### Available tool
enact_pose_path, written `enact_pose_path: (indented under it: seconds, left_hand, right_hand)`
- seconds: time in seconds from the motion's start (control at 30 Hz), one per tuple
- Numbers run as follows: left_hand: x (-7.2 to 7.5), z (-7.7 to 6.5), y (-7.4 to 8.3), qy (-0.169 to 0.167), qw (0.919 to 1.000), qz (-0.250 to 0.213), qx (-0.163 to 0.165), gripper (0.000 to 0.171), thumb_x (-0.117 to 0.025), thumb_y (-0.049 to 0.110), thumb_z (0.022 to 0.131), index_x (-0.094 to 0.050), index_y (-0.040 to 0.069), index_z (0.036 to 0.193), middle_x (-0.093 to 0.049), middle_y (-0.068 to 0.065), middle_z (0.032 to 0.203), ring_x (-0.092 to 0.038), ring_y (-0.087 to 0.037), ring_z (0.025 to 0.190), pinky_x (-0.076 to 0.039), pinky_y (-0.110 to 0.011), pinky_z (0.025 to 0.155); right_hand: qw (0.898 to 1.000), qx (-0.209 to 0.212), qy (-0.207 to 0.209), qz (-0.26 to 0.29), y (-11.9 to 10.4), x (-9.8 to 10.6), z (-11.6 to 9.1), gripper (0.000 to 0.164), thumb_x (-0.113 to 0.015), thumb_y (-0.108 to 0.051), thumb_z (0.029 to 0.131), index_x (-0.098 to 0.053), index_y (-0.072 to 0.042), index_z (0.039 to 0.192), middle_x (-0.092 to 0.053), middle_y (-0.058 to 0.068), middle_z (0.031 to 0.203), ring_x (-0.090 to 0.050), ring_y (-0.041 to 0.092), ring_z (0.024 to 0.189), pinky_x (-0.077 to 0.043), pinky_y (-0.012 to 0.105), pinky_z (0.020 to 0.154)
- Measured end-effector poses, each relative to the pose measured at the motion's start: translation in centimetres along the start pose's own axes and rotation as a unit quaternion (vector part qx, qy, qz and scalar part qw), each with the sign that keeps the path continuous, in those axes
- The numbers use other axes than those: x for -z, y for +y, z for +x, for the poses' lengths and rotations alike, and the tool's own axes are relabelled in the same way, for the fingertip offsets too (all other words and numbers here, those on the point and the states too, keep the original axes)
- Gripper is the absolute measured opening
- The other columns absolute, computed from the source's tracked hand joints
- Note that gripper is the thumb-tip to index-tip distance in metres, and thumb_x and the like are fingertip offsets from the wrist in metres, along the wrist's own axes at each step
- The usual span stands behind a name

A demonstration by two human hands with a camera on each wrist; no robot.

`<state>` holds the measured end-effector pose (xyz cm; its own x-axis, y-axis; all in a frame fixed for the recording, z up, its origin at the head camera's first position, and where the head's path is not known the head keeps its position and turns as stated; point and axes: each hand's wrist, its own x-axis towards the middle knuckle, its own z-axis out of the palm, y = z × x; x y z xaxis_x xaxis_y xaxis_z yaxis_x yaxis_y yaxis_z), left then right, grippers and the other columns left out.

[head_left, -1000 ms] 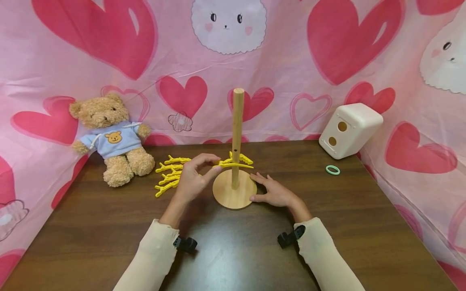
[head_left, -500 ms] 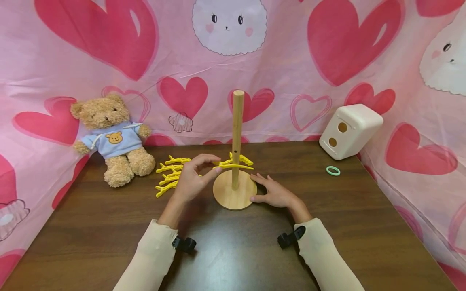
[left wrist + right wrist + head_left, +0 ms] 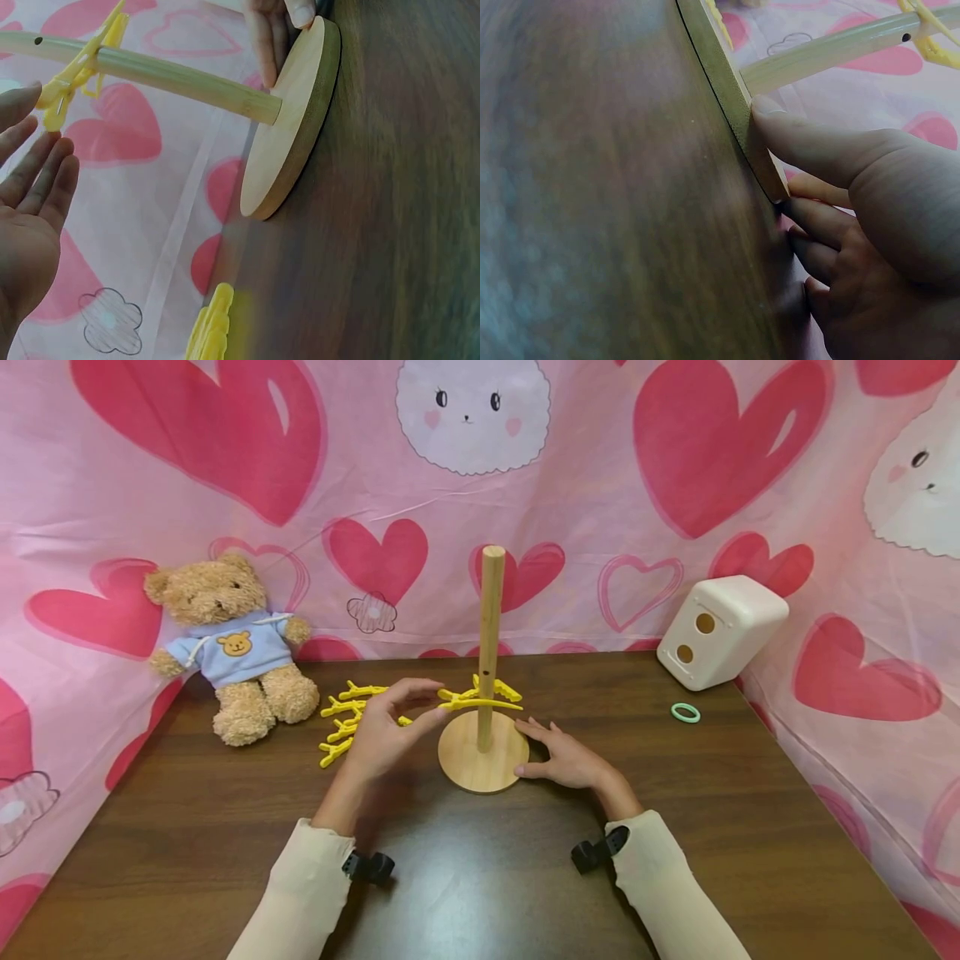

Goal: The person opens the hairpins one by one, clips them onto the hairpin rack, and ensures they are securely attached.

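The clips (image 3: 75,73) are yellow, the backdrop (image 3: 585,510) heart-patterned pink.

A slender yellow clip (image 3: 487,702) is held roughly level across the upright post (image 3: 489,618) of a pale wooden stand (image 3: 485,731), its round base (image 3: 472,770) laid flat.

I get bright head footage, table (image 3: 465,902) glare at six o'clock; right-wrist footage is dimmer, blurred at nine o'clock.

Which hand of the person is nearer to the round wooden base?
Right. The right hand touches the edge of the round base; the left hand is raised to its left, near a yellow clip, not touching the base.
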<state>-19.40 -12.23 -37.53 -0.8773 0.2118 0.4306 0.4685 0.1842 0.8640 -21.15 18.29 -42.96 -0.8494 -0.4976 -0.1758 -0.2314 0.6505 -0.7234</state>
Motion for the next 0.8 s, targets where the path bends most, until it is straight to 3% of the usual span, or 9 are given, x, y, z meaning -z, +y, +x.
enact_pose_path:
  seconds: [0.17, 0.3, 0.5, 0.6, 0.8]
  left_hand:
    - [0.8, -0.4, 0.0, 0.003, 0.9996, 0.018, 0.021, 0.035, -0.079, 0.011, 0.089, -0.070, 0.004, 0.122, -0.070, -0.011, 0.116, -0.064, -0.024, 0.110, -0.050, -0.047, 0.100]
    - [1.4, -0.7, -0.1, 0.010, 0.9992, 0.026, 0.030, 0.034, -0.079, 0.012, 0.089, -0.070, 0.005, 0.121, -0.071, -0.010, 0.117, -0.064, -0.024, 0.111, -0.049, -0.049, 0.100]
    - [2.4, -1.3, -0.4, 0.032, 0.9986, 0.036, 0.023, 0.033, -0.079, 0.008, 0.089, -0.071, 0.002, 0.120, -0.071, -0.015, 0.116, -0.064, -0.034, 0.111, -0.049, -0.036, 0.100]
    - [2.9, -1.7, -0.6, 0.040, 0.9977, 0.048, 0.026, 0.033, -0.079, 0.009, 0.089, -0.071, 0.003, 0.120, -0.072, -0.013, 0.115, -0.064, -0.035, 0.110, -0.050, -0.037, 0.100]
    - [4.1, -2.3, -1.0, 0.044, 0.9974, 0.052, 0.026, 0.032, -0.077, 0.007, 0.090, -0.070, 0.000, 0.121, -0.070, -0.017, 0.116, -0.067, -0.023, 0.106, -0.053, -0.031, 0.096]
  right_hand:
    - [1.000, 0.000, 0.000, -0.005, 0.0, 0.0, 0.0, 0.083, -0.076, -0.036, 0.092, -0.034, -0.012, 0.159, -0.021, 0.020, 0.164, -0.006, 0.046, 0.151, -0.011, 0.063, 0.119]
    - [1.000, 0.000, 0.001, -0.006, 0.0, 0.1, 0.0, 0.083, -0.076, -0.036, 0.092, -0.034, -0.011, 0.159, -0.021, 0.020, 0.164, -0.006, 0.046, 0.151, -0.011, 0.063, 0.119]
    - [1.000, 0.003, 0.002, -0.006, 0.0, 0.1, 0.0, 0.082, -0.076, -0.035, 0.092, -0.035, -0.010, 0.159, -0.022, 0.020, 0.164, -0.007, 0.044, 0.152, -0.010, 0.062, 0.120]
    - [1.000, 0.003, 0.002, -0.006, -0.1, 0.1, 0.0, 0.082, -0.076, -0.035, 0.092, -0.035, -0.009, 0.158, -0.023, 0.020, 0.164, -0.008, 0.043, 0.152, -0.009, 0.062, 0.120]
    - [1.000, -0.003, -0.001, -0.005, -0.2, 0.0, -0.1, 0.083, -0.076, -0.036, 0.092, -0.035, -0.011, 0.159, -0.022, 0.020, 0.164, -0.007, 0.044, 0.152, -0.009, 0.063, 0.119]
